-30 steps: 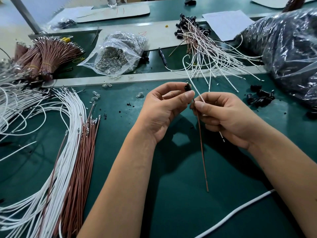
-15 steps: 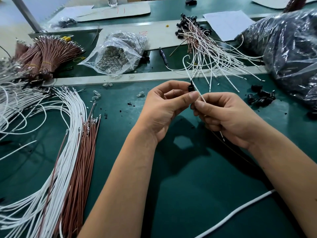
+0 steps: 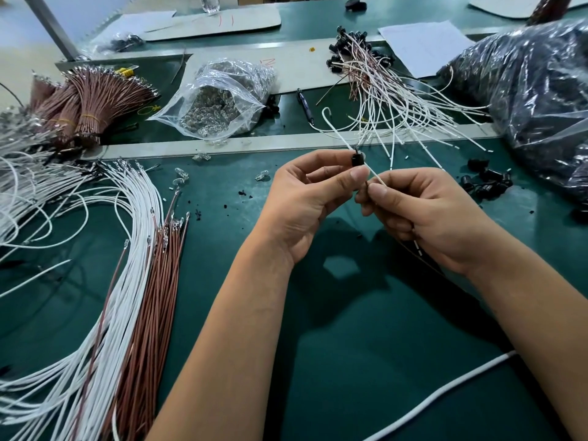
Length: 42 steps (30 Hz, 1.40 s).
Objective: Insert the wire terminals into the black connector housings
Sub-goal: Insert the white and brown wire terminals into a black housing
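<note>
Housing [image 3: 355,159] is pinched upright in left hand [image 3: 313,198] for access; white wire [image 3: 375,176] is pinched by right hand [image 3: 423,214] close beside it, for control while seating the terminal.

A clear plastic zip bag [image 3: 219,100] of small glassy parts sits on a green work mat [image 3: 366,361]. Left of the bag lie banded bundles of short brown leads [image 3: 86,103]. Just right of the bag rests a dark pen [image 3: 304,102]. Behind the bag lies a flat sheet of grey cardboard [image 3: 216,23], with a clear glass [image 3: 210,2] beyond it. Far right of the bag bulges a large dark plastic sack [image 3: 534,90], a white paper sheet [image 3: 423,46] beside it.
</note>
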### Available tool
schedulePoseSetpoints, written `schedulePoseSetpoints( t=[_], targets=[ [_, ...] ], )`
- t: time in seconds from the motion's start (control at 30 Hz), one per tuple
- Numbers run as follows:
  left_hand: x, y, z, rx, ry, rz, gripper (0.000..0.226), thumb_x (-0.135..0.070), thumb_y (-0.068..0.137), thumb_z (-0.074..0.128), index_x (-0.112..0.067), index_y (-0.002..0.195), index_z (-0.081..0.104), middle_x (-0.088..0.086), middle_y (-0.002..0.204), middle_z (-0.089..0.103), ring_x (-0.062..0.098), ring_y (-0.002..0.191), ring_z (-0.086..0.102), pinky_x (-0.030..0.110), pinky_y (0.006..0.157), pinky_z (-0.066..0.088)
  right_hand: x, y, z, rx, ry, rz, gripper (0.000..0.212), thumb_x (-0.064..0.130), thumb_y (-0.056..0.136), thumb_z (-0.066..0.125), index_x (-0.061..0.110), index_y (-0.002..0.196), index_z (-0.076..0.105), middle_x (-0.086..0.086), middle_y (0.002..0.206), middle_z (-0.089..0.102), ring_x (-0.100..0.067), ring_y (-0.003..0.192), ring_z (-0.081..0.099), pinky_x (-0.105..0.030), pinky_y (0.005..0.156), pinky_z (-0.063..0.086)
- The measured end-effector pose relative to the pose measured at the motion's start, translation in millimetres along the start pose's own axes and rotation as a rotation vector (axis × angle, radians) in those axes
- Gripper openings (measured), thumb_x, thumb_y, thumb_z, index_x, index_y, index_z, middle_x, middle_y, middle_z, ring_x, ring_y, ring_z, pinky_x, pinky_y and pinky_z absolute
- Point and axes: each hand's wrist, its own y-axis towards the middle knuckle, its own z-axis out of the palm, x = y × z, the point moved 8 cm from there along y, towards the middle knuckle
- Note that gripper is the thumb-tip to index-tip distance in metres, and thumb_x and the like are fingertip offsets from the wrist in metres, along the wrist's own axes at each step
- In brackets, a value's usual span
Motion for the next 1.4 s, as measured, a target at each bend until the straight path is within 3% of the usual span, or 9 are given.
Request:
schedulePoseSetpoints(
  t=[0.3,0.5,0.67,0.83,0.93,1.03,1.13,1.2,1.4],
  targets=[
    [0.8,0.4,-2.2,-0.011,-0.035,-0.013,0.014,-0.001,0.075,0.075,-0.009,0.086,0.072,0.004,0.071,0.071,0.011,0.063,0.065,0.019,0.069,0.055,-1.1,-0.5,1.4,0.005,-0.015,-0.012,0.017,0.025,0.091,0.064,0.016,0.087,0.078,-0.005,0.077,0.065,-0.014,0.052,0.026,-0.029,0.047,0.015],
    [1.0,2.3,-5.3,-0.029,-0.122,-0.031,0.021,-0.008,0.067,0.076,-0.004,0.088,0.073,0.006,0.075,0.071,0.014,0.068,0.067,0.017,0.067,0.055,-2.0,-0.8,0.1,0.002,-0.039,-0.020,0.017,0.026,0.089,0.067,0.015,0.091,0.080,-0.003,0.076,0.065,-0.016,0.053,0.024,-0.029,0.047,0.016],
    [4.0,3.8,-7.5,-0.050,-0.190,-0.087,0.008,-0.005,0.086,0.067,-0.001,0.091,0.071,0.007,0.080,0.073,0.015,0.070,0.071,0.017,0.066,0.057,-2.9,-0.7,-0.7,-0.008,-0.023,-0.015,0.017,0.026,0.087,0.068,0.015,0.088,0.080,-0.005,0.075,0.063,-0.011,0.051,0.026,-0.033,0.049,0.014],
    [5.3,4.4,-9.2,-0.055,-0.196,-0.138,0.023,-0.019,0.100,0.057,0.001,0.099,0.069,0.011,0.083,0.072,0.016,0.074,0.071,0.018,0.067,0.057,-3.1,-0.8,-1.7,-0.008,-0.002,-0.003,0.017,0.024,0.087,0.068,0.013,0.086,0.080,-0.004,0.074,0.065,-0.009,0.049,0.028,-0.030,0.048,0.015],
    [3.4,3.8,-7.6,-0.033,-0.171,-0.109,0.012,-0.012,0.089,0.066,-0.002,0.095,0.069,0.007,0.081,0.071,0.015,0.073,0.070,0.017,0.066,0.056,-3.3,-0.2,-2.4,-0.006,-0.003,-0.004,0.017,0.024,0.087,0.067,0.012,0.087,0.079,-0.004,0.074,0.065,-0.008,0.049,0.029,-0.030,0.048,0.015],
    [1.3,3.0,-6.1,-0.014,-0.094,-0.039,0.023,-0.004,0.070,0.075,-0.005,0.093,0.068,0.006,0.077,0.069,0.013,0.069,0.067,0.018,0.067,0.054,-2.6,-0.2,-2.0,0.002,-0.020,-0.017,0.017,0.026,0.087,0.068,0.013,0.088,0.079,-0.005,0.075,0.065,-0.009,0.050,0.029,-0.028,0.047,0.017],
    [-0.6,1.4,-3.0,0.030,-0.031,0.016,0.020,0.002,0.073,0.075,-0.007,0.090,0.067,0.004,0.074,0.069,0.012,0.065,0.066,0.019,0.066,0.054,-0.6,-0.8,-1.7,-0.004,-0.055,-0.034,0.017,0.031,0.087,0.072,0.015,0.090,0.079,-0.014,0.075,0.062,-0.016,0.051,0.025,-0.030,0.046,0.017],
    [-4.4,-0.3,1.6,0.082,-0.022,0.057,0.022,0.001,0.069,0.075,-0.006,0.088,0.066,0.005,0.074,0.070,0.015,0.064,0.066,0.022,0.066,0.055,-0.3,-1.0,-2.6,-0.029,-0.076,-0.040,0.021,0.034,0.086,0.074,0.014,0.089,0.078,-0.026,0.070,0.049,-0.027,0.054,0.017,-0.035,0.048,0.013],
    [-15.1,-3.9,10.4,0.141,0.049,0.194,0.026,0.007,0.062,0.076,-0.004,0.083,0.064,0.008,0.085,0.069,0.016,0.076,0.065,0.029,0.082,0.056,3.7,-2.4,-5.1,-0.074,-0.059,-0.078,0.028,0.036,0.086,0.077,0.008,0.084,0.074,-0.024,0.058,0.023,-0.029,0.056,0.011,-0.041,0.051,0.007]
  ],
)
